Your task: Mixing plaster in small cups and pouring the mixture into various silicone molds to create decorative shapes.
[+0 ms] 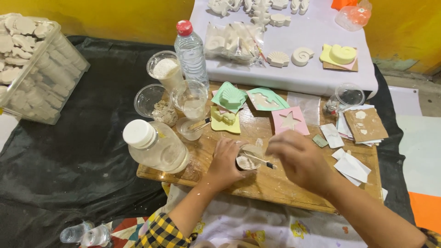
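Head view: a small round cup of white plaster mix (pixel 247 159) is seen near the middle of the wooden board tabletop (pixel 294 183), close to its near edge. The left hand (pixel 226 161) is wrapped around the cup's left side, the fingers closed on its wall. The right hand (pixel 301 158) is held just right of the cup with its fingers pinched on the end of a thin stick with a dark tip (pixel 259 159), which is laid across the cup's mouth.

The cup is judged to be light, thin-walled and easily squeezed out of shape, so it is best held low around the wall rather than at the rim. With wet mix inside, it should be kept upright; any smeared plaster would make the wall slippery. The stick is judged stiff and light, and is best taken at its clean end, away from the dark tip.

To the left, a large clear plastic bottle with a white cap (pixel 155 146) is lying on the board, near the cup but apart from it. Farther away, pastel silicone moulds are set out: a green shell mould (pixel 229 96) and a pink star mould (pixel 290 121). A clear water bottle with a red cap (pixel 190 50) stands at the far edge. White plaster shell casts (pixel 290 57) rest on the white surface beyond.
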